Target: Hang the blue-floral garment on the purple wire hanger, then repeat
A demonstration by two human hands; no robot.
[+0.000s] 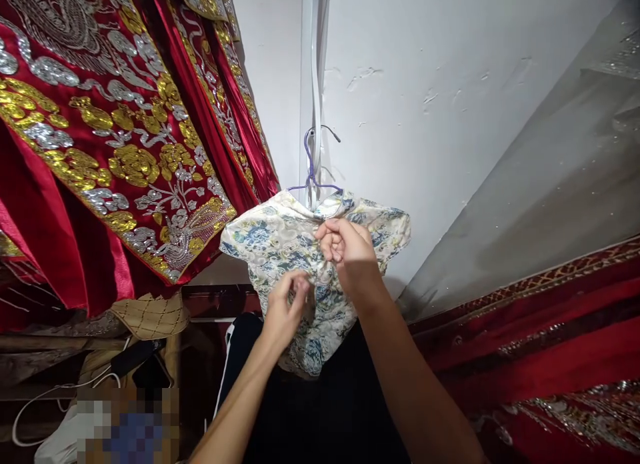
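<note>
Though apart, right hand point(353, 245) above left hand point(287, 305), both curled before shirt point(293, 245), grip unclear

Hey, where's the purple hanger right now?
In the head view, the purple hanger is just above the middle, in front of the white vertical strip, at the neckline of the floral shirt, above the right hand.

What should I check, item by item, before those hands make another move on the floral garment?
1. Floral garment on the purple hanger: ok.
2. Hanger securely held up: cannot tell.
3. Right hand at the garment's upper front: ok, though a firm grip is unclear.
4. Left hand gripping fabric: cannot tell; it is in front, lower down.
5. Red embroidered cloth not covering the garment's front: ok.
</note>
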